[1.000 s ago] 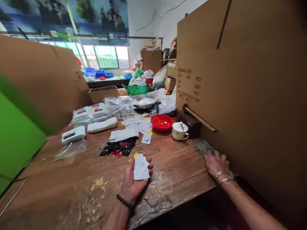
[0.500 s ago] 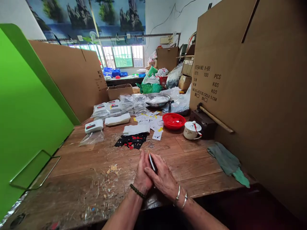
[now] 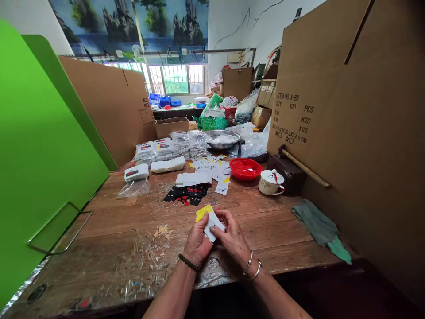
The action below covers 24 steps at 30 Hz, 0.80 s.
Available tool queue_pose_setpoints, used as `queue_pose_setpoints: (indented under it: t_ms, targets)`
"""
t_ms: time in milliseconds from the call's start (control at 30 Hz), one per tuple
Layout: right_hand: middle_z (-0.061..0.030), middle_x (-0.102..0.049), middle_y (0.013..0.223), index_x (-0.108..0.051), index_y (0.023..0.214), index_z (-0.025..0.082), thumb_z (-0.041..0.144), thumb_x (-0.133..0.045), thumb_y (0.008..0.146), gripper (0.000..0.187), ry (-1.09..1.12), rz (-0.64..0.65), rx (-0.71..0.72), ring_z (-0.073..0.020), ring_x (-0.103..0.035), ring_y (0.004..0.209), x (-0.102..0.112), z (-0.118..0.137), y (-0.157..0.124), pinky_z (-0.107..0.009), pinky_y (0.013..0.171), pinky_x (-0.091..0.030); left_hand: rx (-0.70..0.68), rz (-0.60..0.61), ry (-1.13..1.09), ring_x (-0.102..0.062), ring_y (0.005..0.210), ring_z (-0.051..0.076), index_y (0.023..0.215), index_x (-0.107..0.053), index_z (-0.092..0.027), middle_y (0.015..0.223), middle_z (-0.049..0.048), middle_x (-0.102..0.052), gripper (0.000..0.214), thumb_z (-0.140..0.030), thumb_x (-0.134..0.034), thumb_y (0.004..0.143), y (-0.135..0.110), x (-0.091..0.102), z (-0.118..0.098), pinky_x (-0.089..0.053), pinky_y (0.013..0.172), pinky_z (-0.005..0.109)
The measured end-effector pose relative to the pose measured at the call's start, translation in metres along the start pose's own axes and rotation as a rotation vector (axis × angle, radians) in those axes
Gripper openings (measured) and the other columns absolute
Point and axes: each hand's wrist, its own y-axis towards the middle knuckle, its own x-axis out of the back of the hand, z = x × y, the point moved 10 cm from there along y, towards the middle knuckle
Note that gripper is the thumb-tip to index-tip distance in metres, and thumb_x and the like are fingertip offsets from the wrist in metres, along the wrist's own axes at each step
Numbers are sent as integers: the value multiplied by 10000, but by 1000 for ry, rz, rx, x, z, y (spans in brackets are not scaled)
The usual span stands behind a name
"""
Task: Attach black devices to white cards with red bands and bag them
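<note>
Between my two hands is a small stack of white cards (image 3: 214, 221) with a yellow part at its upper left. My left hand (image 3: 196, 241) closes on the stack from the left, thumb across its face. From the right, my right hand (image 3: 234, 237) grips the lower right edge with thumb and fingers. Just beyond them lie black and red pieces (image 3: 186, 195) in a loose pile, with a white strip stack (image 3: 193, 178) behind it. More white printed cards (image 3: 212, 169) are scattered past that, one single card (image 3: 222, 188) lying nearest.
A red basket (image 3: 245, 169) and a lidded cup (image 3: 271, 182) stand at the right, near a wooden-handled hammer (image 3: 305, 167) and a grey-green cloth (image 3: 315, 223). Bagged white packs (image 3: 145, 150) sit at the back left. Cardboard walls (image 3: 332, 110) and a green panel (image 3: 49, 133) flank the table.
The stack, seen edge-on between my pressed hands before, now faces up with its white and yellow sides showing. My hands have parted slightly around it. The whole view has shifted a little.
</note>
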Motion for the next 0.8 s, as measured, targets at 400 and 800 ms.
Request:
queue_pose_setpoints:
  t_ms: [400, 800]
  targets:
    - [-59, -653, 989, -587, 1036, 189, 330, -734, 644, 441, -116, -28, -20, -214, -635, 824, 11, -11, 3, -345, 686, -549, -135, -30, 69, -644, 881, 183, 1140, -657, -200, 1048, 53, -711, 452, -233, -771, 704, -2, -3, -3, -503, 799, 296]
    - [-112, -580, 1268, -487, 1381, 221, 315, -478, 895, 495, -549, 140, 197, -263, -504, 1188, -7, -3, 0, -468, 1069, -356, -67, -87, -152, -669, 867, 149, 1026, -655, -156, 913, 57, -714, 220, -276, -492, 939, 1, -1, -3, -486, 948, 307]
